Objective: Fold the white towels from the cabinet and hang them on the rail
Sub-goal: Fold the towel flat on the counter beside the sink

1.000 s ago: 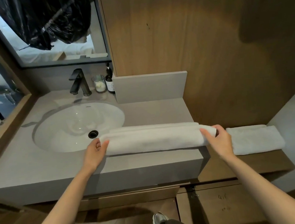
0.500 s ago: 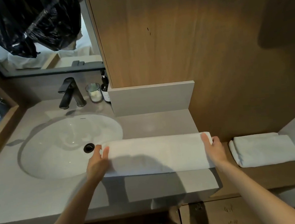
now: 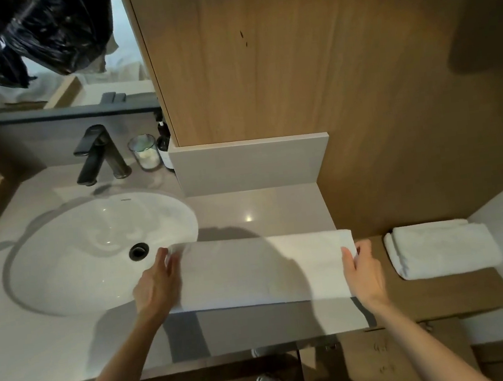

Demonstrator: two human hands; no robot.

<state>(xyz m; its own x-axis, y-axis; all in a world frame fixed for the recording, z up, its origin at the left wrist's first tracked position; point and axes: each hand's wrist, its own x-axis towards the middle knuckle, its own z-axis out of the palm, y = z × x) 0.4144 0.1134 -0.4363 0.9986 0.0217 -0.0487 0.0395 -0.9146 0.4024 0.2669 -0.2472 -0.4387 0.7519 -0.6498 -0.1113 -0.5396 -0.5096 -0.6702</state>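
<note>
A long white towel (image 3: pixel 262 270), folded into a flat strip, lies across the grey counter (image 3: pixel 261 205) to the right of the sink. My left hand (image 3: pixel 157 284) grips its left end, which overhangs the basin rim. Its right end, at the counter's right edge, is pinched by my right hand (image 3: pixel 362 267). A second white towel (image 3: pixel 441 247), folded into a thick rectangle, sits on the lower wooden shelf (image 3: pixel 462 294) to the right. No rail is in view.
A white oval sink (image 3: pixel 94 249) with a dark drain fills the counter's left. A black faucet (image 3: pixel 95 154), a glass (image 3: pixel 144 152) and a dark bottle (image 3: pixel 164 144) stand behind it. A wooden wall panel (image 3: pixel 291 54) rises behind, and a mirror (image 3: pixel 39 48) is at the upper left.
The rolled-over top layer of the towel has been laid down toward me, so the strip is wider and flat. Both hands stayed at the ends.
</note>
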